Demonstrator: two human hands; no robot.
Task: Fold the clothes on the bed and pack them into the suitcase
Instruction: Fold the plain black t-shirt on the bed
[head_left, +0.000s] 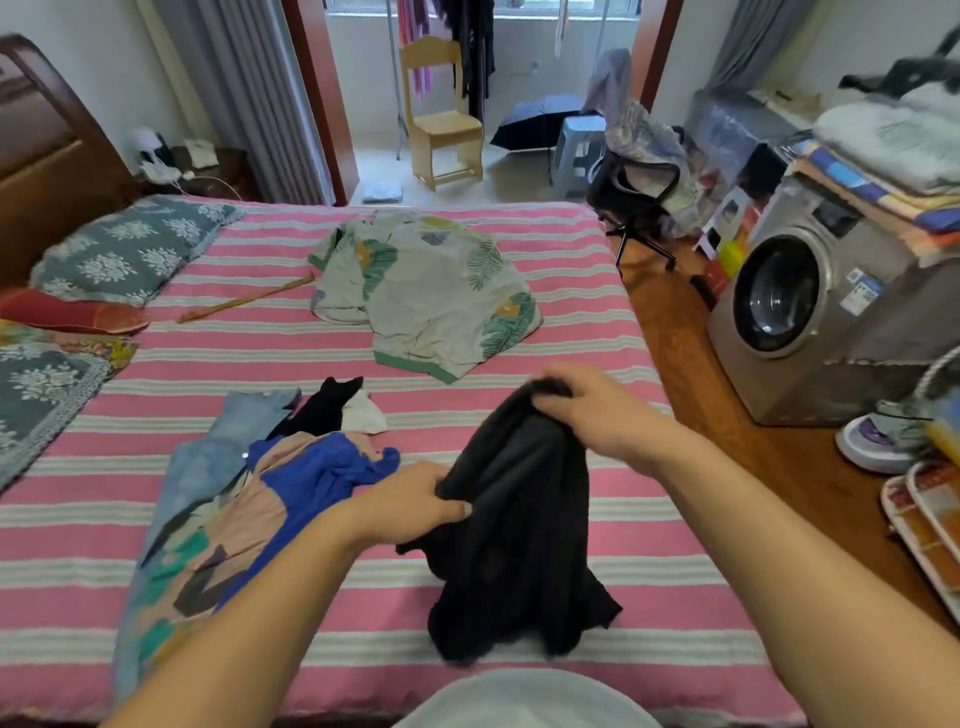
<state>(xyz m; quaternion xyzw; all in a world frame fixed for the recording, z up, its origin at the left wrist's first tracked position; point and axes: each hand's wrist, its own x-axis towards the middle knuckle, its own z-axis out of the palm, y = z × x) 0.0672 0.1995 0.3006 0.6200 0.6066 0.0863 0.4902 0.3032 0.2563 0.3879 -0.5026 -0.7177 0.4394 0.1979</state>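
A person stands at the foot of a bed (363, 639) covered in a pink and white striped sheet, both bare arms reaching forward. The right hand (597, 410) grips the top of a black garment (519, 545), fingers curled down over a bunched fold and lifting it off the sheet. The left hand (410, 501) pinches the same garment lower on its left edge, thumb and fingers closed on the cloth. The garment hangs between the hands, its lower part resting crumpled on the bed near the front edge.

Just left of it lies a pile of clothes (234, 499): a blue piece, a patterned pink and teal piece, pale denim, and a small black and white item. Farther up the bed sits a loose leaf-print garment (426, 291). A washing machine (810, 306) stands to the right of the bed.
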